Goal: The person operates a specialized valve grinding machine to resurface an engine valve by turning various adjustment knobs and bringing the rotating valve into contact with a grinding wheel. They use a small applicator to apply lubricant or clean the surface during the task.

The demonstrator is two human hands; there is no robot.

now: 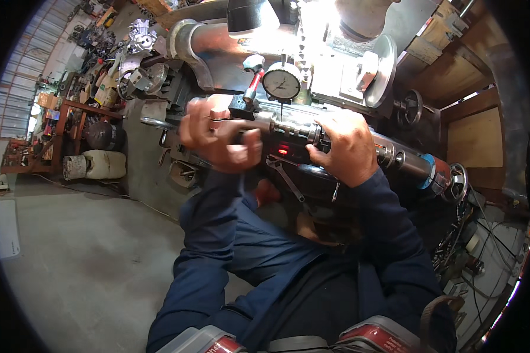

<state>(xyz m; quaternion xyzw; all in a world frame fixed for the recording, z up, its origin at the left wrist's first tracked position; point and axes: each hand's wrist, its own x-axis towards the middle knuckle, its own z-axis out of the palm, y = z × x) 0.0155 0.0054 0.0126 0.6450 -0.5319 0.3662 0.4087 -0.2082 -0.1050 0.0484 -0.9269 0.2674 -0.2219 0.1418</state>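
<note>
A short stepped metal shaft (292, 129) lies crosswise on a lathe in front of me. My right hand (350, 147) is closed around its right end, with the thumb below and the fingers above. By the shaft's left end, my left hand (215, 138) is smeared by motion, so its grip cannot be made out. Above the shaft stands a round white-faced dial indicator (281, 81), its thin stem pointing down at the metal. Beside the dial is a holder with a red arm (253, 85). A small red light (283, 150) glows just below the shaft.
The tailstock (415, 166) with its handwheel (457, 182) lies to the right. A wrench (287, 179) hangs below the bed. A dark lamp (247, 17) and a large metal disc (384, 70) are behind. Metal parts and a plastic jerrycan (106, 164) stand at left.
</note>
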